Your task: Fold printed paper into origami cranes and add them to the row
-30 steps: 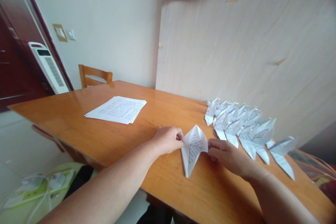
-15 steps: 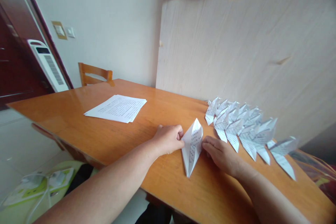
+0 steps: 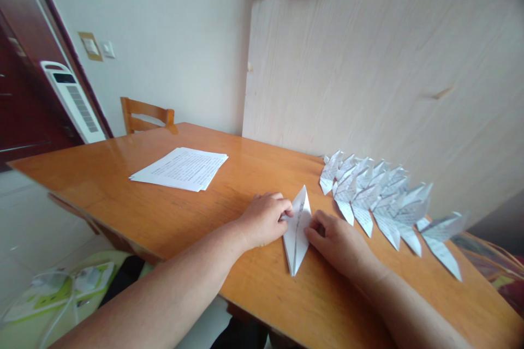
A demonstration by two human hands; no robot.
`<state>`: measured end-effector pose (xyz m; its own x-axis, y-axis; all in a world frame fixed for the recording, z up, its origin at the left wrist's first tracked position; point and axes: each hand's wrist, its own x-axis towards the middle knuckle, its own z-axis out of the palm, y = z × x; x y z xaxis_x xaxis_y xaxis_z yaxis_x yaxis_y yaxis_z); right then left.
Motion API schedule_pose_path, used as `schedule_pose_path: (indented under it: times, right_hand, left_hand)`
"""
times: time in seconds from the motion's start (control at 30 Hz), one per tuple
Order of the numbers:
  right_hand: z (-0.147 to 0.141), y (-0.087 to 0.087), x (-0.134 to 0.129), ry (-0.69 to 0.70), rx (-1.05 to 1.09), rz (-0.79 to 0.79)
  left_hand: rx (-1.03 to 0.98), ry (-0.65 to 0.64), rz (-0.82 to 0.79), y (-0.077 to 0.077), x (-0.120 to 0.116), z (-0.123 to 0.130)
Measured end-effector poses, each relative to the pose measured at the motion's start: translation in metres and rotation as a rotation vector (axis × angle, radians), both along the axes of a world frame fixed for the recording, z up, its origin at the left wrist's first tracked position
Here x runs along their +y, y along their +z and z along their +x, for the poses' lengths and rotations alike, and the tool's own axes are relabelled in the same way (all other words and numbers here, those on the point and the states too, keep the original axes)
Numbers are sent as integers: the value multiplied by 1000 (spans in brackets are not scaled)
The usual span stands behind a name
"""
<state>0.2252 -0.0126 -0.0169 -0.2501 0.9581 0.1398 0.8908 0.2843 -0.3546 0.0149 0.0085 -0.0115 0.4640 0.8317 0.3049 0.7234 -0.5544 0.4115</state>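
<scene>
A narrow diamond of folded white paper (image 3: 297,237) with printed text lies on the wooden table, its long points facing away from and towards me. My left hand (image 3: 266,219) is closed at its left edge, thumb and forefinger at the paper. From the other side, my right hand (image 3: 335,237) has curled fingers on the right edge, thumb low against it. Some fingertips of both hands are hidden. To the right stand several folded paper cranes (image 3: 393,204) in rows, printed with text as well.
A stack of printed sheets (image 3: 180,169) lies on the left of the wooden table (image 3: 164,218). A wooden chair (image 3: 147,114) stands beyond the far edge. At lower left, a power strip (image 3: 61,294) with cables rests on a pale green surface. A board leans at the back.
The paper's right flap has folded inward, so the diamond is narrower and shows less text. My right hand has moved left with the edge; my left fingers reach further over the paper.
</scene>
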Motion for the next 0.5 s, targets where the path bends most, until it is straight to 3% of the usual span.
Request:
schedule_pose_path:
  times: [0.23, 0.5]
  right_hand:
    - [3, -2, 1, 71, 45, 41]
    - [4, -1, 1, 89, 65, 50]
  left_hand:
    - [42, -86, 6, -4, 1, 0]
    - [51, -73, -24, 0, -3, 2]
